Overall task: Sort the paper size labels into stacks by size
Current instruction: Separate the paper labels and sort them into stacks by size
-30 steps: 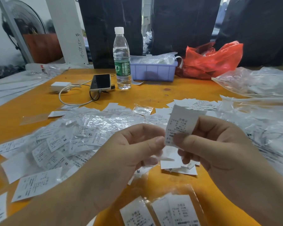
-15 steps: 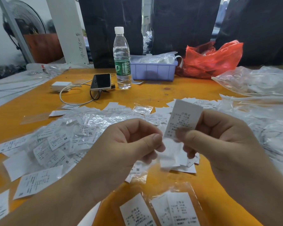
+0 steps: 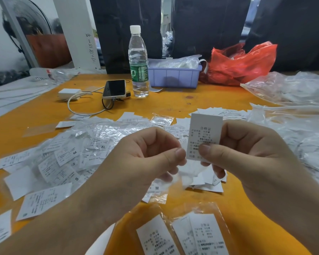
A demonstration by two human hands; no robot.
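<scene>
Orange tabletop (image 3: 173, 105) lay strewn with paper size labels (image 3: 66, 157) toward 9 o'clock, while above it the right hand (image 3: 250, 159) pinched one upright label (image 3: 204, 131) by its lower edge and the left hand (image 3: 144, 162), fingers curled, gripped nothing visible.

Matt paper label (image 3: 204, 133), crinkled glossy plastic (image 3: 107, 131)

White printed label (image 3: 204, 134) upright, pinched at lower edge; loose labels (image 3: 66, 159) scattered on table, some bagged.
</scene>
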